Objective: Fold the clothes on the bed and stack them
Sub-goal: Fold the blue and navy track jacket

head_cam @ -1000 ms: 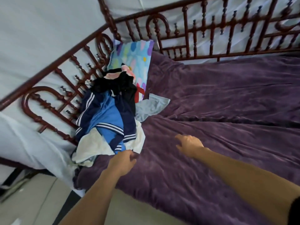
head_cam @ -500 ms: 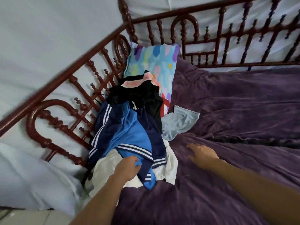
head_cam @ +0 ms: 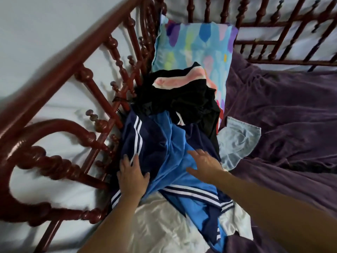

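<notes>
the left grip [head_cam: 132,177] lies flat on the navy side of the blue track jacket [head_cam: 164,148], fingers spread and nearly straight over its white stripes, thumb out toward the lighter blue panel; it presses the cloth and has hold of nothing. the right grip [head_cam: 206,166] is just beside it, also spread wide and flat, palm down on the bright blue panel, with nothing pinched or curled into it. the two are near one another but apart, a fold of blue cloth between them. the jacket lies crumpled with its long axis running from the viewer up toward the pillow, its striped hem band at the near end and slanting down to the right. under that near end a white garment [head_cam: 160,220] spreads out to both sides. at the far end a black garment [head_cam: 182,99] is heaped over the jacket's top, with a pink and white piece [head_cam: 175,79] on it. a pale denim piece [head_cam: 237,139] pokes out from under the heap on the right. the whole heap stretches lengthwise along the dark red wooden rail [head_cam: 54,70] at the left side of the bed, its far end against the colourful pillow [head_cam: 193,41] propped in the corner. a purple blanket [head_cam: 282,110] covers the bed to the right, rumpled into long folds.
</notes>
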Tool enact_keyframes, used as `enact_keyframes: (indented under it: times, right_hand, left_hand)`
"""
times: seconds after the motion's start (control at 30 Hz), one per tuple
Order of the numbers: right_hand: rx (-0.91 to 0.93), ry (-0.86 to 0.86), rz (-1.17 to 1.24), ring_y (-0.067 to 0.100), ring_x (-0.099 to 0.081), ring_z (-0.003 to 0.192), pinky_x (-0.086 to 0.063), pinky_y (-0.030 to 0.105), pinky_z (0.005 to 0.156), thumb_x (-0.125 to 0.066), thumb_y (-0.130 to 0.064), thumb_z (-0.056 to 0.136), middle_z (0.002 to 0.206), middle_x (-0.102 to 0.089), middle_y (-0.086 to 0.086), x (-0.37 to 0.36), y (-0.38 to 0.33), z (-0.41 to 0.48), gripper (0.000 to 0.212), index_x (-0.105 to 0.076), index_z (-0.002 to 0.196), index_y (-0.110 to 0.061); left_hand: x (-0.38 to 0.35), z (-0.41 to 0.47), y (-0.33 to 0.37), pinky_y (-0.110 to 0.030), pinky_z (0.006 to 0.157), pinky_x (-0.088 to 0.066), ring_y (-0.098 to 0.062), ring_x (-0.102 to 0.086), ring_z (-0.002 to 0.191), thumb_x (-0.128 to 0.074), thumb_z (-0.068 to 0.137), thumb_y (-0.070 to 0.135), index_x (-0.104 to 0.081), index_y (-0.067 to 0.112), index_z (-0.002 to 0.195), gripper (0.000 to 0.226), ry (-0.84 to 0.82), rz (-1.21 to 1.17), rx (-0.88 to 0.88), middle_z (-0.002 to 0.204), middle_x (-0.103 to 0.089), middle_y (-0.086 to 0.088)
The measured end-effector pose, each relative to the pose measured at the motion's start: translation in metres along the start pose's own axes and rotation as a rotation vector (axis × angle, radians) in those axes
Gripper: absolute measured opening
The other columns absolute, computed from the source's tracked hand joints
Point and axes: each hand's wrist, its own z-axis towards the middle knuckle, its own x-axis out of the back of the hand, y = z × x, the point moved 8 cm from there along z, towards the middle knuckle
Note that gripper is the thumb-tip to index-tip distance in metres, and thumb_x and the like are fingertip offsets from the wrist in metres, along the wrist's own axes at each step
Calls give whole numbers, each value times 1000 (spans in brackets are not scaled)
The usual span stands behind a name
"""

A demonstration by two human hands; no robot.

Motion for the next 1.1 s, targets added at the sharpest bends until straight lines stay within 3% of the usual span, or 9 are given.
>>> enact_keyframes:
  times: [0.07,0.13,0.2,0.27,0.4,0.6,0.77,1.1]
  right_hand:
    - [-8,-1,61,26,-30,137,-39,44,103,-66,-55,79,156,-19,3,-5,-21,31,92,-12,151,-35]
    - [-57,-43,87,28,-39,131,-42,43,100,-68,-49,78,150,-29,9,-21,-29,52,91,-15,150,-32]
    - [-93,-27,59,32,-51,118,-46,39,93,-61,-35,86,129,-51,13,-36,-29,58,59,-40,140,-23]
    - [-124,39,116,33,-56,108,-47,38,87,-56,-26,90,115,-62,12,-39,-22,47,33,-59,121,-18]
    - [-107,127,157,31,-59,103,-46,38,83,-54,-31,93,107,-66,7,-21,3,1,23,-67,108,-19]
    - [-137,247,102,28,-60,100,-43,36,81,-50,-32,97,105,-64,4,6,65,-101,24,-65,103,-15]
    - [-216,392,114,26,-61,96,-43,34,72,-49,-37,96,103,-63,-2,36,118,-193,22,-65,103,-22]
    - [-317,628,90,29,-60,101,-45,37,76,-49,-35,96,108,-63,0,101,251,-428,24,-65,109,-22]
  left_hand:
    - [-10,19,-23,-50,102,-35,-34,-30,137,-68,83,43,-13,21,151,90,-17,-91,108,152,-26,-15]
    - [-28,28,-34,-48,94,-42,-36,-51,120,-65,87,34,-28,17,146,72,-70,-197,161,135,-51,-17]
    - [-40,23,-27,-44,82,-48,-39,-60,100,-57,92,22,-56,11,118,28,-57,-248,109,107,-65,-19]
    - [-45,7,-19,-40,73,-49,-38,-62,89,-52,93,14,-60,8,95,12,-25,-354,77,92,-67,-19]
    - [-35,-18,-6,-37,68,-45,-37,-63,86,-49,95,13,-59,6,96,12,8,-380,31,90,-67,-19]
    - [13,-66,64,-37,51,-42,-39,-64,63,-60,91,16,-59,2,88,14,108,-164,-278,68,-66,-21]
    - [33,-133,130,-37,51,-40,-39,-63,62,-56,95,23,-59,3,93,21,146,-108,-443,66,-66,-20]
    - [44,-316,297,-37,53,-30,-43,-59,65,-46,99,27,-55,2,96,27,268,-209,-685,67,-62,-22]
